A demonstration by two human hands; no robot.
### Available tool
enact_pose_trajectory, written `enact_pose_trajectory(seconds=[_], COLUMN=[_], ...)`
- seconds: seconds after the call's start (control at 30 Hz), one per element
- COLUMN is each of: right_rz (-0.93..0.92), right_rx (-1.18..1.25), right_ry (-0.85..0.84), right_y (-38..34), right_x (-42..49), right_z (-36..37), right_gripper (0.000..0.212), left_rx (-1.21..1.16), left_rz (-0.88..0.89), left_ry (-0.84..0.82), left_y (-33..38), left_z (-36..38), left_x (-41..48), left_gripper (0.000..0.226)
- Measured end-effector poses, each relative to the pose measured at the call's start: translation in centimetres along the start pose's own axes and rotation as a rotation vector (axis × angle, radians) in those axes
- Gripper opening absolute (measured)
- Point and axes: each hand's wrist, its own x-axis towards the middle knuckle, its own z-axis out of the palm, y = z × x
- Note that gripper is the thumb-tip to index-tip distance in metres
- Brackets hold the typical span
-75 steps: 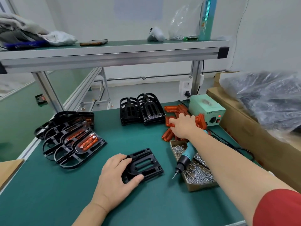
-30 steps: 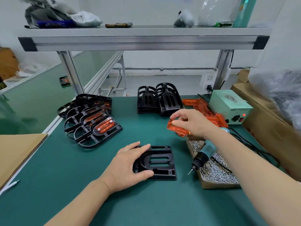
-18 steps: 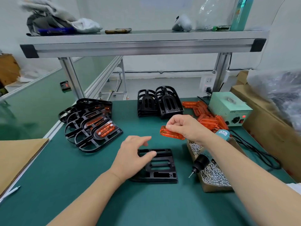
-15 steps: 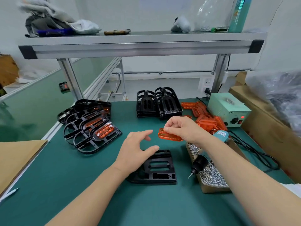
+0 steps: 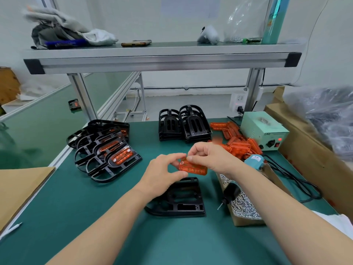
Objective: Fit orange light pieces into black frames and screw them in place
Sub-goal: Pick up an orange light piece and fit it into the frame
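the green table [image 5: 95, 207] carries a loose black frame [image 5: 183, 201] lying flat, at 6 o'clock from both hands. above it the left hand [image 5: 164, 175] and right hand [image 5: 212, 157] meet, curled fingertips pinching one orange light piece [image 5: 194, 169] in the air: left at its 9 o'clock end, right along its 12 o'clock edge

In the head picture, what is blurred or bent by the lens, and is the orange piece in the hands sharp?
Head view: the orange light piece, pinched by the left hand and the right hand, is fairly sharp; the plastic bag at the right edge and the cloths on the shelf are smeared; the shelf post leans, a wide-lens effect; light is even, shadows soft.
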Motion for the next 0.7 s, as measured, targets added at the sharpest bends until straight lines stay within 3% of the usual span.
enact_pose_trajectory(seconds=[0.27, 0.57, 0.7], right_rz=[0.029, 0.03, 0.038], right_rx=[0.022, -0.059, -0.287], right_ry=[-0.016, -0.031, -0.073], right_y=[-0.7, -0.2, 0.2], right_x=[0.1, 0.1, 0.2], right_z=[0.5, 0.4, 0.2], right_gripper=[0.017, 0.004, 0.005], left_rx=[-0.005, 0.005, 0.087], left_rz=[0.001, 0.003, 0.04], left_ry=[0.019, 0.057, 0.012], left_y=[-0.4, -1.3, -1.6], left_z=[-1.0, -1.1, -0.8], left_x=[-0.8, -1.3, -1.6], left_gripper=[0.047, 0.043, 0.042])
